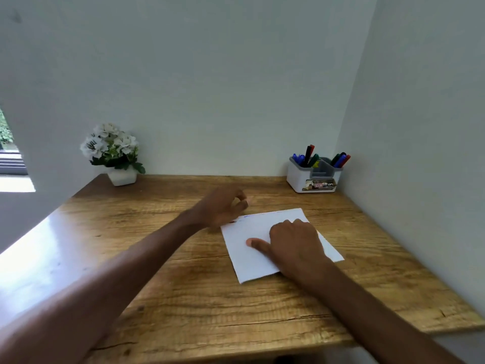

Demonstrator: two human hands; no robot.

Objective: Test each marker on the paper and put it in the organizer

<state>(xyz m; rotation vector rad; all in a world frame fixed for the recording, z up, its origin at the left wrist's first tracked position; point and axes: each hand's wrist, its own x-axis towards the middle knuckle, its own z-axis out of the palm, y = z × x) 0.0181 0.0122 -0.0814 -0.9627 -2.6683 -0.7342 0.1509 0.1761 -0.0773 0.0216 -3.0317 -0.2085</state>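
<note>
Right hand [294,245] pressing on paper [252,269] (thumb outstretched), left hand [220,206] hovering curled at its far corner, grip unclear, organizer [296,179] standing beyond.

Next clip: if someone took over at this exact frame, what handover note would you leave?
Right hand: flat on the paper, pressing it down.
Left hand: loosely curled beside its far left corner, nothing visible in it.
Markers stand in the organizer at the far right corner of the desk; none lies loose in view.
Done: faint test marks along the paper's far edge.
Left: probably nothing; check under the left hand.
</note>
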